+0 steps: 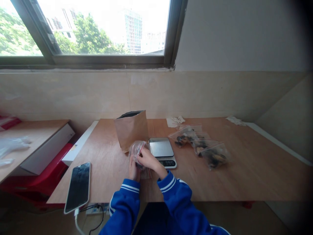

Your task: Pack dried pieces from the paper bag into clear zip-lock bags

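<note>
My left hand is wrapped round a clear zip bag with a red seal line, holding it upright near the table's front. At the bag's mouth is my right hand, its fingers closed at the opening and partly hidden by the plastic. Something dark shows low in the bag, too small to name. Just behind the bag stands an open brown paper bag with a dark lining. A kitchen scale with a steel plate and a lit display lies right beside my right hand.
Several filled zip bags with dark and tan pieces lie at the right. Crumpled tissue rests at the back. A phone on a white cable sits at the table's left edge. A red stool stands left, beside another table.
</note>
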`<state>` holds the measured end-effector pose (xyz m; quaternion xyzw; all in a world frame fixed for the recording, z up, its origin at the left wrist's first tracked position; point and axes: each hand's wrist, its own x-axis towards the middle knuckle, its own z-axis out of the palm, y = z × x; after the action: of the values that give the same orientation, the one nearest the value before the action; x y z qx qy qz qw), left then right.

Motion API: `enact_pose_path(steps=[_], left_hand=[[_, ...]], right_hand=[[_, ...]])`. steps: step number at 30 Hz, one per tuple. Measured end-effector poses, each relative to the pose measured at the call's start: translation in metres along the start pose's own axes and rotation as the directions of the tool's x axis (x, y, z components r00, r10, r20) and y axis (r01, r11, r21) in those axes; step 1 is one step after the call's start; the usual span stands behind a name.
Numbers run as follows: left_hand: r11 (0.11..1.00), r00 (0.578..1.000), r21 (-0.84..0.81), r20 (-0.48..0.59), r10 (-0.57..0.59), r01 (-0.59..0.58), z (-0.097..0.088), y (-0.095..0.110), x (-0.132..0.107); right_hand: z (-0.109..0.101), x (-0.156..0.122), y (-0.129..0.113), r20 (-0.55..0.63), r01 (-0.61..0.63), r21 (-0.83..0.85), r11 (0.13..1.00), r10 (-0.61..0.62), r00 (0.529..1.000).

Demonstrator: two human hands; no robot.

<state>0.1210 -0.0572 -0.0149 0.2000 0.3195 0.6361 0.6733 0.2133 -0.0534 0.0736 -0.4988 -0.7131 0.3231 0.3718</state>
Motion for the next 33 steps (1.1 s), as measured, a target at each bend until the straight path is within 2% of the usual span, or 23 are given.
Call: enact_pose_path(steps=[3,8,12,16,20,23,25,27,28,30,33], left_hand=[[0.999,0.998,-0.039,-0.05,-0.025,0.023,0.002,0.005,-0.001],[0.992,0.996,-0.088,-0.011,-0.089,0.087,0.005,0.012,-0.002],[0.993,0.998,-0.101,0.01,-0.058,0.058,0.004,0.012,-0.003],[0.994,0.998,-0.094,0.004,-0.064,0.064,0.001,0.011,-0.002],[0.989,0.995,-0.106,-0.021,-0.102,0.099,-0.001,0.011,-0.002],[0.989,0.993,-0.098,-0.023,-0.117,0.114,-0.001,0.011,-0.002],[0.988,0.992,-0.095,-0.021,-0.124,0.122,-0.001,0.011,-0.002],[0.987,0.992,-0.097,-0.019,-0.127,0.125,-0.001,0.012,-0.003],[0.987,0.991,-0.1,-0.018,-0.13,0.127,-0.001,0.012,-0.003],[0.985,0.991,-0.112,-0.015,-0.136,0.133,-0.001,0.012,-0.003],[0.983,0.99,-0.117,-0.013,-0.144,0.141,0.0,0.013,-0.004]], right_hand=[[0.002,0.0,0.001,-0.072,0.025,0.04,0.999,-0.022,0.997],[0.002,0.005,0.01,-0.162,-0.013,0.143,0.99,0.037,0.986],[-0.007,0.008,0.012,-0.217,-0.017,0.254,0.967,0.074,0.973],[-0.025,0.015,0.002,-0.259,0.05,0.478,0.877,0.086,0.962],[-0.056,0.043,-0.023,-0.341,0.183,0.626,0.758,0.054,0.939],[-0.082,0.081,-0.045,-0.435,0.286,0.569,0.771,-0.013,0.901],[-0.096,0.107,-0.056,-0.532,0.441,0.325,0.836,-0.224,0.816],[-0.102,0.13,-0.06,-0.525,0.517,0.073,0.853,-0.408,0.747],[-0.103,0.138,-0.059,-0.493,0.527,-0.033,0.849,-0.472,0.731],[-0.1,0.149,-0.053,-0.403,0.516,-0.18,0.838,-0.541,0.738],[-0.091,0.152,-0.04,-0.293,0.494,-0.251,0.832,-0.552,0.781]])
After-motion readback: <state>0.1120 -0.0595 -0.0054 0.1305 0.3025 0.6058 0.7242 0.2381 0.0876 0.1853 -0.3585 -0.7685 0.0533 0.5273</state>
